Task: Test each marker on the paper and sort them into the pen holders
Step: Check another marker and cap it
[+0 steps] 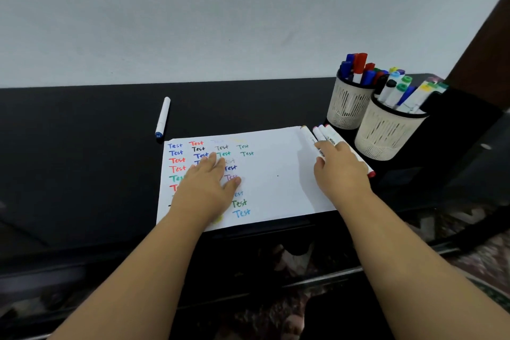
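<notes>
Pickup step, by the look of it. Your right hand (pixel 340 171) rests on the markers (pixel 321 136) at the paper's (pixel 278 174) right edge, grip unclear. Left hand (pixel 205 182) lies flat, fingers straight, pinning the sheet. Next: pinch one marker, uncap, scribble.

Paper (pixel 278 171): white sheet, matt, smooth, flat.
Worktop (pixel 82 146): black, matt, even finish.
Pen holders (pixel 386 132): cream plastic, slotted and perforated walls, dark rims.
Markers (pixel 311 138): white plastic barrels, smooth, slight sheen; coloured plastic caps.
Wall (pixel 220 8): pale, matt, plain.
</notes>
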The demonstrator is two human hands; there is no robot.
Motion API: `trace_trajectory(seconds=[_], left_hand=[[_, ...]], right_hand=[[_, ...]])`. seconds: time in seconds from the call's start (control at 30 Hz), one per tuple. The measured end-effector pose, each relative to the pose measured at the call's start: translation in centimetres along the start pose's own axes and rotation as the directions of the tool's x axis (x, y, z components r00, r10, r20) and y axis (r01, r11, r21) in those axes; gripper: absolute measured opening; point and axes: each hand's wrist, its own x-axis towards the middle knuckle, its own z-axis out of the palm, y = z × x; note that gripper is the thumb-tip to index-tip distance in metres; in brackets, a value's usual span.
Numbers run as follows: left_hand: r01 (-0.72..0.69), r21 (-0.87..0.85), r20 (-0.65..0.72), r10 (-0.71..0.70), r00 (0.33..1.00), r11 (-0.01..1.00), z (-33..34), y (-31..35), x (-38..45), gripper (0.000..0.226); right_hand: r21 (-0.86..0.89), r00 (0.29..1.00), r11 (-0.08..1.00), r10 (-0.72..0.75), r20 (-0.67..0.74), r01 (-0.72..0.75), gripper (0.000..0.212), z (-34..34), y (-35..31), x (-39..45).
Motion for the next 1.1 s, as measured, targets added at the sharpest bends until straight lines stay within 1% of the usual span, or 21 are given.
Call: trace_trajectory(seconds=[0.07, 0.13, 0.43, 0.7, 0.87, 1.1], left_hand=[[-0.001, 0.004, -0.004, 0.001, 1.0, 1.0, 0.0, 0.1, -0.1, 0.062], [0.002, 0.01, 0.001, -0.002, 1.0, 1.0, -0.1, 0.1, -0.2, 0.062], [0.024, 0.01, 0.008, -0.024, 1.0, 1.0, -0.4, 0.6, -0.4, 0.06], [0.034, 0.022, 0.022, -0.035, 0.999, 0.999, -0.2, 0.5, -0.1, 0.06], [0.039, 0.022, 0.017, -0.039, 0.999, 0.999, -0.2, 0.5, -0.1, 0.06], [0.04, 0.004, -0.006, -0.04, 0.999, 0.999, -0.1, 0.4, -0.1, 0.06]], right_hand=[[-0.063, 1.0, 0.998, 0.011, 0.02, -0.01, 0.041, 0.2, 0.3, 0.2], [-0.09, 0.999, 0.996, 0.023, 0.024, -0.021, 0.042, 0.2, 0.5, 0.3], [-0.081, 0.998, 0.995, 0.059, -0.022, -0.061, 0.044, 0.4, 1.8, 1.0], [-0.141, 0.998, 0.988, 0.057, -0.025, -0.06, 0.042, 0.6, 1.9, 1.1], [-0.143, 0.997, 0.987, 0.067, -0.031, -0.071, 0.041, 0.6, 1.8, 1.1], [-0.123, 0.998, 0.992, 0.024, -0.055, -0.031, 0.037, 0.4, 1.5, 0.9]])
